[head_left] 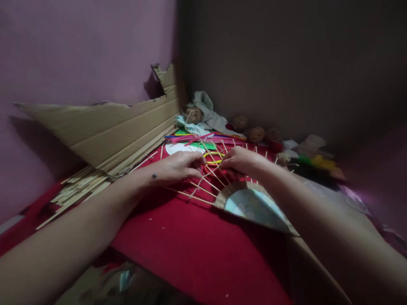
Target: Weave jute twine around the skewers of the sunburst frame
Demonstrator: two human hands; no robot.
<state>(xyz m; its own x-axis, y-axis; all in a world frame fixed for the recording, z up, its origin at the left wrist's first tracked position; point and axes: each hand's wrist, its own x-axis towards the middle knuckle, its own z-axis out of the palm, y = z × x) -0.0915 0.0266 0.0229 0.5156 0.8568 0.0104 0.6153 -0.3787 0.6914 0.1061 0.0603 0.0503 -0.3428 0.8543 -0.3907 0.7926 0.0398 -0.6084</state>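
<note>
— While we leaned over the red felt-covered table [197, 250], where did the work sit?

— We logged a round woven base with a pale patterned paper disc [254, 205] lying flat just ahead of our wrists, thin wooden spoke sticks [203, 186] fanning out of its rim toward the far-left. Their long axes ran away from the disc like rays.

— And our hands?

— Our left hand [179, 167] lay on the left spokes, fingers narrowed in a pinch at one stick. Our right hand [241, 161] sat directly beyond the rim, fingers curled tight about a spoke beside a yellow cord loop [213, 157]. The right was nearer the disc; the spokes lay under and between both sets of fingertips.

— Surroundings?

— A torn brown corrugated cardboard sheet [124, 127] leaned against the pink wall [79, 46], a loose pile of pale flat sticks [79, 188] at its foot. Balls of brown jute twine [193, 114] and crumpled cloth filled the dim corner.
</note>
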